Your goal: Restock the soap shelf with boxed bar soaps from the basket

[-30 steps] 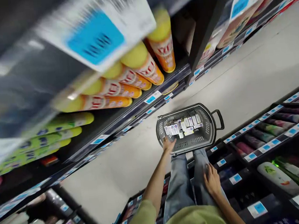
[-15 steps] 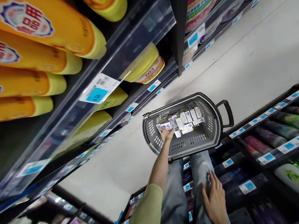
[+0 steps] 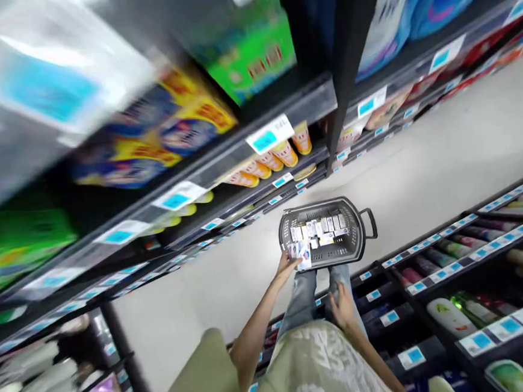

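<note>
Down in the aisle stands a grey shopping basket (image 3: pixel 359 236) with slotted walls and a black handle at its right end. Several small white boxes (image 3: pixel 325 226) with coloured print lie inside it, mostly along the far side. My left hand (image 3: pixel 287 263) is closed round some white boxes (image 3: pixel 304 254) at the basket's near left rim; how many it holds is hard to make out. My right hand (image 3: pixel 341 305) is by my right thigh, with nothing in it and its fingers spread.
Along the left runs a shelf (image 3: pixel 222 163) with price labels, green boxes (image 3: pixel 254 51) and orange-and-white tubes (image 3: pixel 285 153). A lower shelf of bottles (image 3: pixel 450 317) lines the right. Pale floor (image 3: pixel 420 147) stretches between them.
My view has risen and moved back, so the basket looks smaller. My left hand has come from inside the basket to its near left rim with boxes in it. My right hand remains near my leg.
</note>
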`<state>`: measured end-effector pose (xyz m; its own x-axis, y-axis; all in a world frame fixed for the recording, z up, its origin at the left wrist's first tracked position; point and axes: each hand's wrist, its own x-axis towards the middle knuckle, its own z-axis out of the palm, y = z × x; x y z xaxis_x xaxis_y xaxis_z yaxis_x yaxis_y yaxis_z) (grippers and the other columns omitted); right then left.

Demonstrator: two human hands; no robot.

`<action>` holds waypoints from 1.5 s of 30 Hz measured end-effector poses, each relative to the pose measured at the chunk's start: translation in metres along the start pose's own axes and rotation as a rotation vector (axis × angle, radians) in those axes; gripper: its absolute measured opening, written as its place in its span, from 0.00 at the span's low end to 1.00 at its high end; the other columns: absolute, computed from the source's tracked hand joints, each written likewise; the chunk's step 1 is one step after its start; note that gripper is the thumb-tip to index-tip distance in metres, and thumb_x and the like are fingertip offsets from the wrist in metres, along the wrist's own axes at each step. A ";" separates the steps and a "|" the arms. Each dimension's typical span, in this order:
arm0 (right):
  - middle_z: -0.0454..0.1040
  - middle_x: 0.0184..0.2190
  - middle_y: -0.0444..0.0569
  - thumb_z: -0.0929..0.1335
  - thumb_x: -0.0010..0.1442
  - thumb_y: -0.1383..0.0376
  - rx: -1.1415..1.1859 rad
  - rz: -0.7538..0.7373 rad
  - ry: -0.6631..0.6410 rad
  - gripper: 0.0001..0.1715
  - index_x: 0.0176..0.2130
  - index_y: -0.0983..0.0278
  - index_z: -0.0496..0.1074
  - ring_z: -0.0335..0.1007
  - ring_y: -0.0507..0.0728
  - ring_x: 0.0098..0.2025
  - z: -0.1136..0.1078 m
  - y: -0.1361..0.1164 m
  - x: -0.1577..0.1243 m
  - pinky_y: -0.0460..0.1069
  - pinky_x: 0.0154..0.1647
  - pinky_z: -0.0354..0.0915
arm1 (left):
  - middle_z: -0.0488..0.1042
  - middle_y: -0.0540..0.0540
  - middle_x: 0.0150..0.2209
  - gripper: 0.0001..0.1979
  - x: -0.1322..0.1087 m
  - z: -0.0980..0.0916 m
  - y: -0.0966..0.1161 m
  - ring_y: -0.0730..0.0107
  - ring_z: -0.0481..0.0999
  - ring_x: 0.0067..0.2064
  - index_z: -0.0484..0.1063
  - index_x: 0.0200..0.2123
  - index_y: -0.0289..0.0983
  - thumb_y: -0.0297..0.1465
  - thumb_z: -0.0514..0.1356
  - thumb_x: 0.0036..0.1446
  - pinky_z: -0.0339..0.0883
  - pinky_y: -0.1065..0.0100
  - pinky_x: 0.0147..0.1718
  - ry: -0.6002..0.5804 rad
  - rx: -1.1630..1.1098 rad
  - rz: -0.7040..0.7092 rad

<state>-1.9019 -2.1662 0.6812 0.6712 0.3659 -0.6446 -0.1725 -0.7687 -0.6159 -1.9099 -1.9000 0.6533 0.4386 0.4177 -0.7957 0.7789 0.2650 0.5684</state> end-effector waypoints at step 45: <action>0.83 0.50 0.50 0.78 0.50 0.65 1.304 -0.392 -0.318 0.29 0.52 0.60 0.77 0.80 0.61 0.49 -0.223 -0.258 -0.133 0.52 0.46 0.75 | 0.84 0.47 0.40 0.28 -0.325 0.046 0.166 0.63 0.83 0.39 0.79 0.46 0.39 0.33 0.79 0.39 0.74 0.64 0.44 -0.051 -1.410 0.538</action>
<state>-1.7858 -2.1340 1.0271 0.6711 0.6778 -0.3004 -0.6703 0.3815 -0.6366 -1.9024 -2.0321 0.9963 0.5608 0.7118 -0.4228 -0.5173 0.7000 0.4923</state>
